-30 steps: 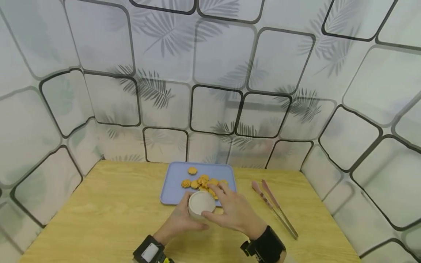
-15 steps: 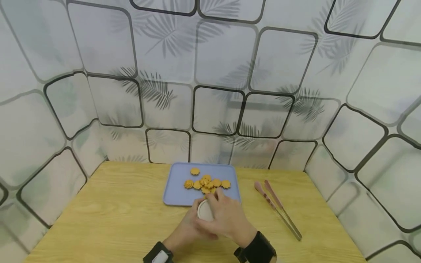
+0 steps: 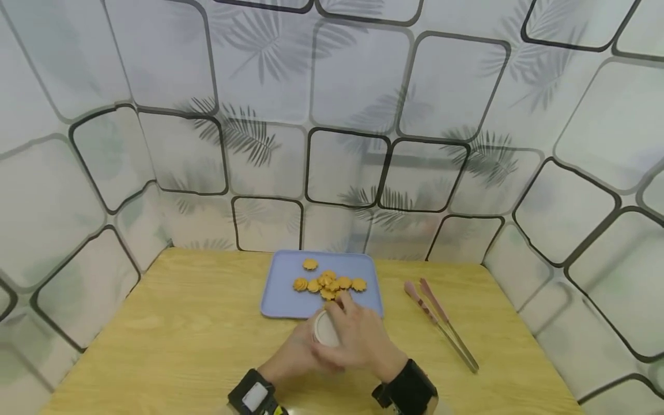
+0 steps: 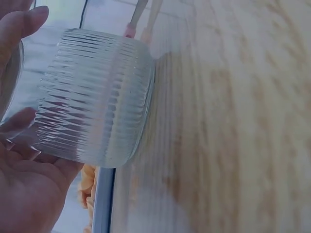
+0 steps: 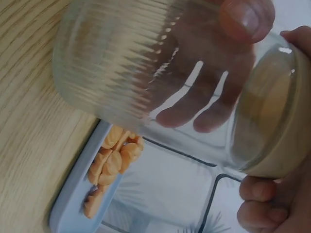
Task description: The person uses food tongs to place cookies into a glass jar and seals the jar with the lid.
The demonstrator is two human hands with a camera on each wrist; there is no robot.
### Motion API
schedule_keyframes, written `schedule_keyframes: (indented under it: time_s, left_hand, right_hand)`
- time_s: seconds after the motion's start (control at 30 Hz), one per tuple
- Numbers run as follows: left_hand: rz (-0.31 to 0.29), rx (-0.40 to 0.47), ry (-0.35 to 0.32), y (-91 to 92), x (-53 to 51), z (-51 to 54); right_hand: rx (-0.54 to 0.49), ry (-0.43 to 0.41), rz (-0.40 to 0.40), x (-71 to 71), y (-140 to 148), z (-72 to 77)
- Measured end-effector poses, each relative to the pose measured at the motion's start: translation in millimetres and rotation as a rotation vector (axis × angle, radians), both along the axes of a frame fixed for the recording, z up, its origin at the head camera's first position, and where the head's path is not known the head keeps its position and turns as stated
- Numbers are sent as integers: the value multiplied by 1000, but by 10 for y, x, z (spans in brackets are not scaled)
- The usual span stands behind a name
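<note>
A clear ribbed glass jar [image 4: 97, 97] is held tilted over the table, close to the tray's front edge. My left hand [image 3: 297, 350] grips the jar, its fingers showing through the glass in the right wrist view. On the jar's mouth sits a pale round lid [image 3: 325, 329]. My right hand [image 3: 367, 341] curls its fingers and thumb round that lid. No biscuits show inside the jar [image 5: 112, 63]. In the head view, both hands hide most of the glass.
Behind the hands lies a blue tray [image 3: 284, 305] with several scalloped yellow biscuits [image 3: 329, 281], most bunched near its middle. Tongs with pink tips [image 3: 443, 324] lie to the right on the wooden table [image 3: 171, 334]. Patterned curtains stand at the back and sides.
One second ago the right hand's fingers were spread over the lid; they have since drawn in round it. The jar has tipped slightly, and both hands sit a little further right in view.
</note>
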State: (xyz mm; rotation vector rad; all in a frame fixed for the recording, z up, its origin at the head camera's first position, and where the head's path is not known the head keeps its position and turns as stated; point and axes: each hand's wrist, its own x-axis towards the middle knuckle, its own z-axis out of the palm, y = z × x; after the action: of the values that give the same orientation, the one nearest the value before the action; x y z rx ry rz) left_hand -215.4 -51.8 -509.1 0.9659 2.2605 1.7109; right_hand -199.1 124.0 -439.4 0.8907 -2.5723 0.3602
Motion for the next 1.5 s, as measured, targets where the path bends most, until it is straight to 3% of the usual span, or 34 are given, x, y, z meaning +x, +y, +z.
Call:
schedule_keyframes:
  time_s: [0.17,0.3,0.47,0.57,0.7,0.77,0.87,1.0,1.1,1.3,1.5]
  left_hand:
    - [30,12,2,-36,-37,47]
    - [11,4,7,-20,-42,46]
    - [-11,20,-51,-21,5,2]
    - [-22,24,-98,-50,26,-11]
    - [-43,20,-104,-59,30,-17]
    - [-55,33,-110,-40,21,-18]
    - [-65,64,-145,-5,21,-14]
    - [-59,69,-176,9,34,-28]
    - [-53,29,-141,1,32,-37]
    - [-83,35,-128,37,4,-33]
    - [-62,47,-151,-4,0,-41]
  right_hand:
    - [-46,16,64,-104,12,11]
    - [-51,4,103,-134,61,17]
    - [-28,3,186,-140,129,-17]
    - [-21,-61,276,-147,169,4]
    - [26,-220,351,-149,214,132]
    - [70,-276,315,-140,224,215]
    - [134,-316,178,-101,204,326]
    - [223,-308,-31,-4,81,391]
    - [270,-279,-90,55,-13,384]
    - [233,-236,-33,63,-3,371]
    - [214,-207,103,39,58,398]
